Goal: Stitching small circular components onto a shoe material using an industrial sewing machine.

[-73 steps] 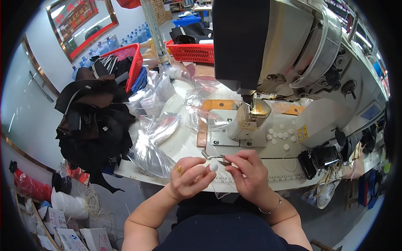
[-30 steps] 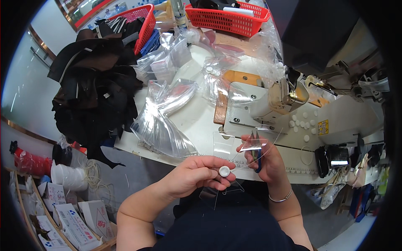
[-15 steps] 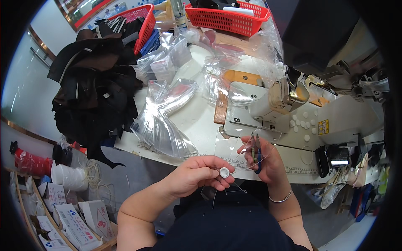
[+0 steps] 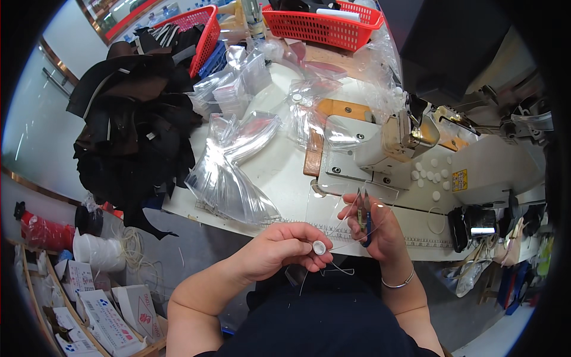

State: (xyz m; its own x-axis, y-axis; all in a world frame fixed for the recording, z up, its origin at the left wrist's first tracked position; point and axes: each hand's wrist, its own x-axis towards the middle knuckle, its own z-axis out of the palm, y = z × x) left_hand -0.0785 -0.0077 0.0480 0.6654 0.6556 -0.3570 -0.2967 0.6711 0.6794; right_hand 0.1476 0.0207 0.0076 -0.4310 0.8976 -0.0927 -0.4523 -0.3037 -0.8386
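Note:
Pinched between the thumb and fingers of my left hand (image 4: 276,250) is a small round white cap (image 4: 319,247) with a raised rim. A thin pale cord (image 4: 339,272) hangs in a bent loop below that hand, and thin strands run across toward the other one. My right hand (image 4: 385,233) is closed around a pair of thread snips (image 4: 364,217) with blue handles, blades pointing up and away. Thin strands also pass by its fingers. Both hands are over the table's near edge, a short distance apart.
A sewing machine (image 4: 380,146) stands ahead on the right, with several white discs (image 4: 429,175) beside it. Clear plastic bags (image 4: 229,178) lie on the table (image 4: 273,160). Black fabric pieces (image 4: 134,119) pile up at left. Red baskets (image 4: 324,27) sit behind; thread spools (image 4: 98,250) stand lower left.
The cord loop below my left hand has shifted slightly. The snips in my right hand have turned a little; both hands stay almost in place.

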